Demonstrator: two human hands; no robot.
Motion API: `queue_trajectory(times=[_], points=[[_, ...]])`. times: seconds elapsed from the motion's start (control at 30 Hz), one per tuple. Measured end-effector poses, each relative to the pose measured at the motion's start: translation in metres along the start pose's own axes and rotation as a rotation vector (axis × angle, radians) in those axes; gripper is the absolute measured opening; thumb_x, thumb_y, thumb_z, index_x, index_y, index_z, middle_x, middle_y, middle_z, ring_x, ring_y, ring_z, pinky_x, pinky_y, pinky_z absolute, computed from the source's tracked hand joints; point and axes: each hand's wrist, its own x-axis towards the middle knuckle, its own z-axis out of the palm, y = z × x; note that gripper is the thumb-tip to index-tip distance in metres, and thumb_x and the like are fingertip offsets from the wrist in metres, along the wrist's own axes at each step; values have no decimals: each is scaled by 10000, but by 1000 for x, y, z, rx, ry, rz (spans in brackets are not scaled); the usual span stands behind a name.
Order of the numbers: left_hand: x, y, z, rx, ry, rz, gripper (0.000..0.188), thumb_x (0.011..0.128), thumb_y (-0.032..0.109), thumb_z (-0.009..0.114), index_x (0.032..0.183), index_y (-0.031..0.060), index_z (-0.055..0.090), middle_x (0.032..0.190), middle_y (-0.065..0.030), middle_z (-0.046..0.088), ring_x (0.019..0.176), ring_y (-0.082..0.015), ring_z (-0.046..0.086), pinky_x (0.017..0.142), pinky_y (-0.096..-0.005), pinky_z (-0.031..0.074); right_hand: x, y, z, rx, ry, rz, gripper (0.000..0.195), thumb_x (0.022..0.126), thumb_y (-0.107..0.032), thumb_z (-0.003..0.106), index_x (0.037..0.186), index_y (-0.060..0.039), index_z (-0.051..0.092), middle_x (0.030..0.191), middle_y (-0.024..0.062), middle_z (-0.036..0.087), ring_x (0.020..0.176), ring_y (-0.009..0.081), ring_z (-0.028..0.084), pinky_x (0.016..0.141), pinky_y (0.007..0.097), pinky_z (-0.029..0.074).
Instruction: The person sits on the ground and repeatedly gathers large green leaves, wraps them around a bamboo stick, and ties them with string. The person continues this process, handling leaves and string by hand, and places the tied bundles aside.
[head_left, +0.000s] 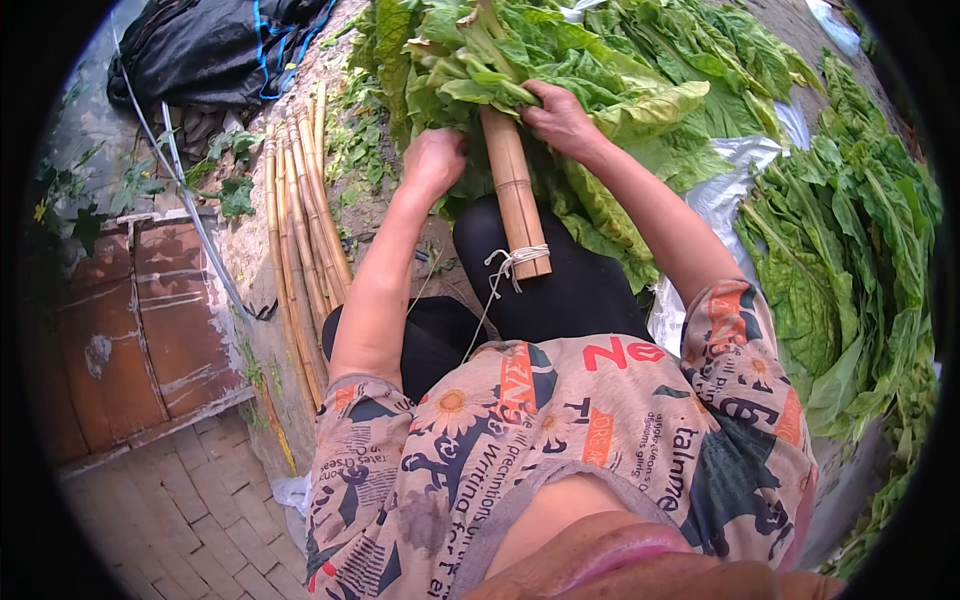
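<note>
A split bamboo pole (514, 180) lies across my thigh, pointing away from me, with white string (523, 256) tied around its near end. Large green leaves (457, 45), their thick stems bunched together, cover its far part. My right hand (559, 116) grips a leaf stem just right of the pole. To the pole's left, my left hand (437, 159) is curled among the leaves; its fingertips are hidden, and whether it holds anything cannot be told. The string trails from the knot towards my shirt.
Several bamboo poles (300, 225) lie to the left, beside a rusty metal panel (142, 322) and thin metal rods (191, 202). A black sheet with blue edging (202, 52) is at the upper left. More large leaves (855, 247) are heaped at the right near white plastic sheeting (731, 180).
</note>
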Motion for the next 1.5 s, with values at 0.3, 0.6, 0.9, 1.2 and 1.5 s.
queue_trajectory(times=[0.3, 0.6, 0.9, 1.2, 1.5], points=[[-65, -6, -29, -886, -230, -164, 172, 935, 151, 539, 907, 5, 626, 577, 54, 430, 481, -29, 333, 445, -192, 238, -63, 48, -27, -179, -183, 214, 921, 822, -744, 405, 1339, 17, 412, 1293, 224, 513, 1220, 356, 474, 1054, 376, 337], [-45, 142, -17, -830, 71, -49, 188, 977, 131, 484, 970, -8, 610, 607, 35, 434, 535, -41, 368, 478, -205, 289, -133, 180, -161, -92, 526, 361, 335, 865, -291, 650, 1048, -11, 633, 966, 119, 675, 814, 213, 680, 731, 315, 529], [-41, 147, -15, -757, 68, -89, 177, 973, 97, 475, 1001, -15, 608, 615, 24, 452, 555, -41, 387, 496, -200, 301, -309, 284, -274, -1662, -115, 783, 187, 729, -183, 613, 889, -87, 602, 931, 83, 600, 862, 240, 570, 761, 414, 402], [-41, 147, -14, -805, 47, -86, 185, 977, 101, 466, 1022, -23, 596, 623, 23, 442, 563, -40, 377, 500, -193, 289, -289, 160, -320, -1237, 173, 444, 215, 772, -234, 650, 862, -90, 519, 860, 92, 564, 848, 312, 562, 705, 444, 480], [-42, 142, -13, -832, 66, -108, 177, 968, 86, 480, 1047, -28, 589, 656, 26, 455, 590, -36, 391, 521, -186, 310, -201, -29, -176, -963, 76, 137, 332, 655, -149, 763, 809, -91, 476, 732, 71, 525, 735, 274, 569, 613, 388, 465]])
